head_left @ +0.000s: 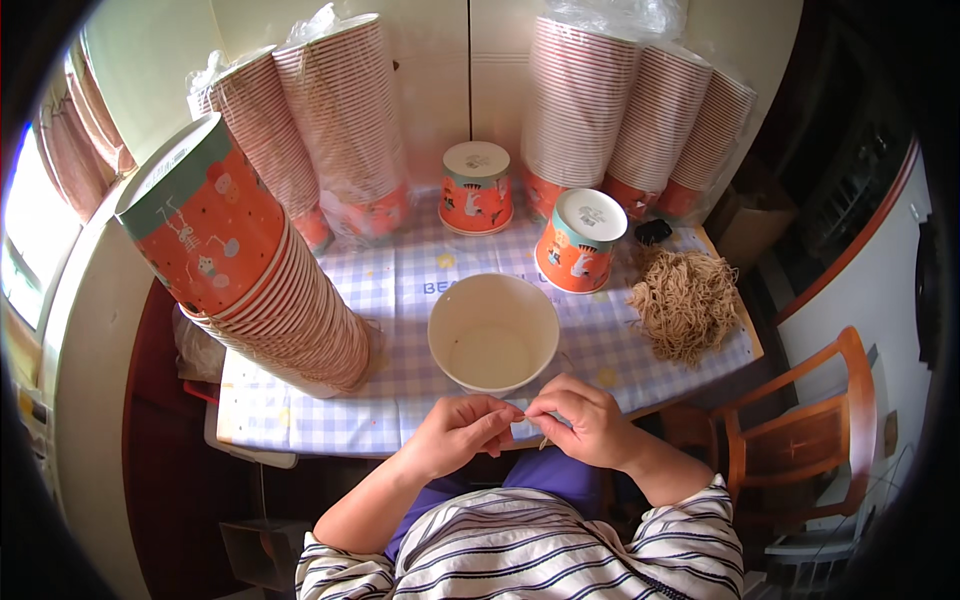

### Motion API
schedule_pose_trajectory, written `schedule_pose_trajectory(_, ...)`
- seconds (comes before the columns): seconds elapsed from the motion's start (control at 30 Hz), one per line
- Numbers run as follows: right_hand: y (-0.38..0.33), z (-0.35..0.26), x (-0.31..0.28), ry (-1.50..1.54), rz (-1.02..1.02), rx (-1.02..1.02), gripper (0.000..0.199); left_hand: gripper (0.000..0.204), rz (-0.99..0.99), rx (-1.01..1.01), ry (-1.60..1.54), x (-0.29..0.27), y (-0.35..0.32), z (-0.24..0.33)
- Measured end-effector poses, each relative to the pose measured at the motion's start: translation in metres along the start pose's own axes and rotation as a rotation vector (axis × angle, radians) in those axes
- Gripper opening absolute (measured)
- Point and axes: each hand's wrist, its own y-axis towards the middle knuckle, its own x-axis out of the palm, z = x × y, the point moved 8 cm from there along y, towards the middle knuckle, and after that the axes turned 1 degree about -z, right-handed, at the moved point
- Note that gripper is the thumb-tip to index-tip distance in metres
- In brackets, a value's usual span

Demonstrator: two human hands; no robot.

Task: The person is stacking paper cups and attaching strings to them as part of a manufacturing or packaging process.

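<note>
My left hand (462, 432) and my right hand (588, 420) meet just past the table's near edge, over my lap. Both are closed, pinching a thin tan string (543, 441) between thumbs and forefingers; most of it is hidden by the fingers. Right beyond them stands a white paper bucket (494, 330), mouth up, its inside bare. Off to the right lies a tangled heap of tan string (686, 305). Two orange and green printed paper buckets rest upside down farther back, one in the middle (476, 188) and one nearer the heap (581, 240).
A tall leaning stack of nested paper buckets (270, 290) rises at the left. Plastic-wrapped stacks stand along the back, left (340, 120) and right (585, 100). A small black object (653, 232) lies behind the heap. A checked cloth (400, 410) covers the table; a wooden chair (800, 430) is at right.
</note>
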Motion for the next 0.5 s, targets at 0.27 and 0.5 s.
schedule_pose_trajectory(0.27,0.001,-0.001,0.004,-0.049,-0.048,-0.039,0.018,0.018,-0.022,0.135,0.197,0.003,0.002,0.003)
schedule_pose_trajectory(0.5,0.001,-0.006,0.005,-0.137,-0.072,-0.103,0.020,0.016,0.062,0.157,0.274,-0.002,-0.001,0.002)
